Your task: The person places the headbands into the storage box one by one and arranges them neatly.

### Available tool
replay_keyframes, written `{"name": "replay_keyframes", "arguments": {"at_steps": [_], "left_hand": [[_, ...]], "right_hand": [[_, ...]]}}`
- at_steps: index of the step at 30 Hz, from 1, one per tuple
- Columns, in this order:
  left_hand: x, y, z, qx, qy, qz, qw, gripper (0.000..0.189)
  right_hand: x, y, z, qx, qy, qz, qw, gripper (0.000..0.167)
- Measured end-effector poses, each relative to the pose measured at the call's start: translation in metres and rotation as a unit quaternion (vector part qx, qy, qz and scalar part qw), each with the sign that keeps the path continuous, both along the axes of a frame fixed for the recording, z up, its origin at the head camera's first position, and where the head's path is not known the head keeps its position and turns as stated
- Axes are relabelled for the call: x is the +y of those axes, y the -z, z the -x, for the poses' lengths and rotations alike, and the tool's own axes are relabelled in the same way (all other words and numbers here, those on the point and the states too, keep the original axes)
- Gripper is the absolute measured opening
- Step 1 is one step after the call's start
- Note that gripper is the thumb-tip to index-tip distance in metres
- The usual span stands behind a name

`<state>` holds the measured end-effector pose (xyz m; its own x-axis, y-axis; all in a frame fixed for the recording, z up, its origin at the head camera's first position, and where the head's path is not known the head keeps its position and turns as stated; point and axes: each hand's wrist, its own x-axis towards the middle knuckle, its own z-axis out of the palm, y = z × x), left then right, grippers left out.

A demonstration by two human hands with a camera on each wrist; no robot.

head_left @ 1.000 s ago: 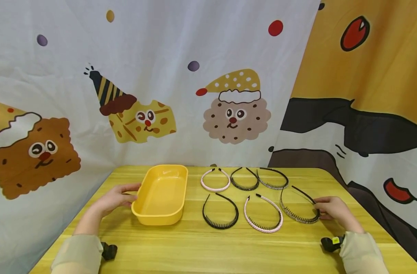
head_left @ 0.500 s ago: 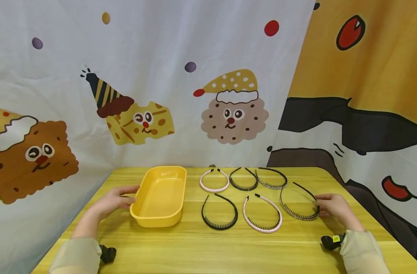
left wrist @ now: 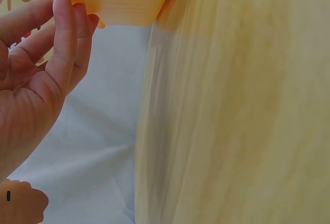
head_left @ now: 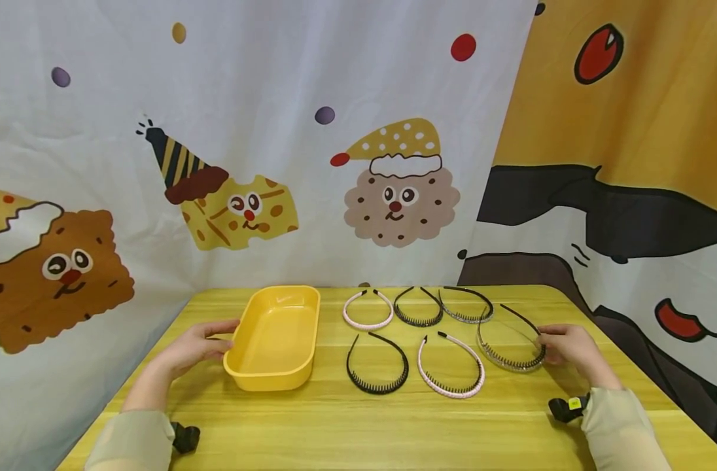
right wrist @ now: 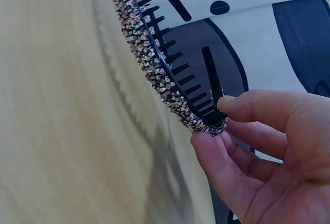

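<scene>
My right hand [head_left: 573, 350] pinches one end of a dark toothed headband [right wrist: 149, 64] covered in sparkling stones. In the right wrist view the thumb lies on the stones and a fingertip on the inner side, and its shadow falls on the table, apart from it. At the left, relaxed fingers of my left hand [head_left: 188, 347] touch the outer side of a yellow tray [head_left: 270, 381]; no finger shows inside it. Nearest the held headband are a pink toothed headband [head_left: 456, 394] and a stone-studded one [head_left: 469, 320] behind.
A black toothed headband [head_left: 379, 390] lies right of the tray. Behind it are a pink headband [head_left: 367, 326] and another black one [head_left: 419, 322]. The wood-patterned table [head_left: 358, 432] ends at a printed curtain [head_left: 264, 85].
The right hand has raised the stone-studded headband slightly and shifted it a little away from me. The left hand stays at the tray, and the other headbands keep their places.
</scene>
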<state>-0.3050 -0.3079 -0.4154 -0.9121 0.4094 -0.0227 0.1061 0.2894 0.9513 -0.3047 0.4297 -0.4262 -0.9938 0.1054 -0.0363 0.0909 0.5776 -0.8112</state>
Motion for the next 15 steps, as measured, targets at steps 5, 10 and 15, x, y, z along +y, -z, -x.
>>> {"name": "replay_keyframes", "arguments": {"at_steps": [5, 10, 15], "left_hand": [[-0.002, 0.003, 0.002, -0.005, 0.003, 0.004, 1.0000, 0.067], [-0.003, 0.005, 0.003, 0.000, 0.006, 0.008, 0.9999, 0.068], [-0.002, 0.004, 0.003, -0.005, 0.000, 0.007, 1.0000, 0.067]], "right_hand": [[-0.002, -0.005, 0.001, 0.007, -0.009, 0.010, 0.9999, 0.052], [-0.005, -0.011, 0.004, 0.022, -0.022, 0.009, 0.9995, 0.051], [-0.009, -0.015, 0.009, 0.035, -0.033, 0.004, 0.9988, 0.053]]}}
